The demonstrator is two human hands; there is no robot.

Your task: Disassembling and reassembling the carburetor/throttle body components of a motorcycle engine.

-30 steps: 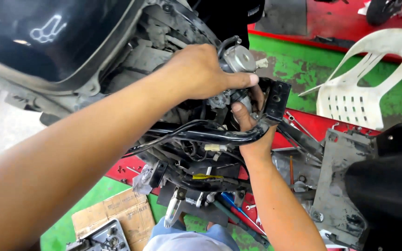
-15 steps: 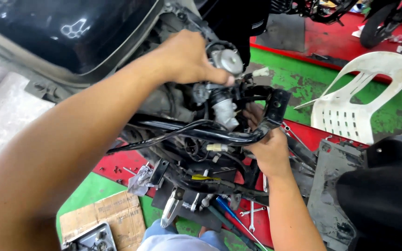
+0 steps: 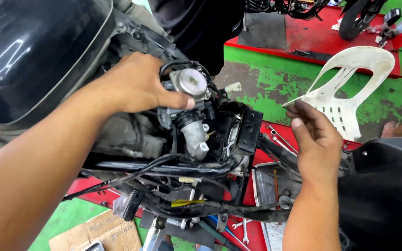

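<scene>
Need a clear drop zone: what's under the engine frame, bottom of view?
Under the frame: wrenches on a red mat, and cardboard on green floor. Anything directly beneath the engine is hidden.

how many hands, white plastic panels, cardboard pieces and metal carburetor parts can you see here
hands: 2, left hand on the metal carburetor, right hand open beside the frame
white plastic panels: 1, white panel
cardboard pieces: 1, cardboard
metal carburetor parts: 1
total: 5

Even, bright daylight; soft shadows under the engine frame (image 3: 173,186), glare on the black fuel tank (image 3: 29,51), edges slightly bowed.
</scene>
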